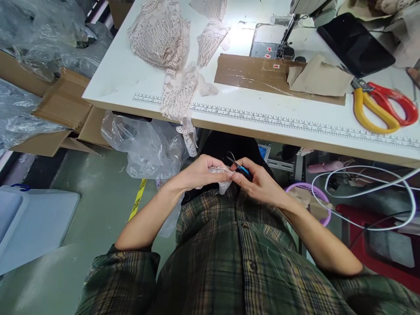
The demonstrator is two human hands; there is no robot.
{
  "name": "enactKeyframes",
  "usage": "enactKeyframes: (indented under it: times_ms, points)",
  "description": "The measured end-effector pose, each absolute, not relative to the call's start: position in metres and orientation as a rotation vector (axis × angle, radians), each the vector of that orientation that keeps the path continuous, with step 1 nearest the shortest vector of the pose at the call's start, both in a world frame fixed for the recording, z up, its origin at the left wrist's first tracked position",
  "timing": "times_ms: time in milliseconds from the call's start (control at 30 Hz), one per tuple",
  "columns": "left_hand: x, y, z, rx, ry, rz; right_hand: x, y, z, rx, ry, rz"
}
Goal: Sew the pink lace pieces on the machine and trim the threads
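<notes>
Left hand, head view: thumb and fingers of the left hand (206,173) pinch a small lace piece (225,187) above the lap, covering much of it.
Right hand: the right hand (259,180) has its fingers curled around blue-and-black thread snips (243,169), thumb tip close to the lace; whether the blades are parted cannot be told.
Lace strip: the lace strip (179,94) hangs over the edge of the table (111,78), hiding part of the printed ruler (278,120).
Sewing machine: the sewing machine (306,6) is cut off above.
Scissors: blades of the red-and-yellow scissors (358,107) are mostly hidden.
</notes>
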State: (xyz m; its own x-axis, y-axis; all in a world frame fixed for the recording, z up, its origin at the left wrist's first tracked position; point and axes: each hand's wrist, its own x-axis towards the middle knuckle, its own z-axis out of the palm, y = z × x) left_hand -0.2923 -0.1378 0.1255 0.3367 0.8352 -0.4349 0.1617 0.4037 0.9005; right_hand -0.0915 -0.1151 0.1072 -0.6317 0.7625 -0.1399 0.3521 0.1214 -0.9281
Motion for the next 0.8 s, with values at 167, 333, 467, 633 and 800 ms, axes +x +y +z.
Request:
enactKeyframes:
  times_ms: [167,333,467,633,800]
  points:
    - [-0.306,-0.140,0.127,1.047,1.170,0.653,-0.090,-0.106,0.104,-1.020,-1.843,1.671]
    - [-0.319,-0.148,0.131,1.067,1.291,0.734,-0.093,-0.104,0.107,-0.981,-1.832,1.656]
    - [-0.318,-0.155,0.130,1.018,1.319,0.783,-0.097,-0.106,0.108,-0.993,-1.739,1.793]
    - [-0.315,-0.160,0.131,0.942,1.287,0.813,-0.102,-0.110,0.109,-1.021,-1.630,1.865]
    - [-0.312,-0.162,0.134,0.959,1.280,0.742,-0.103,-0.112,0.111,-0.975,-1.615,1.863]
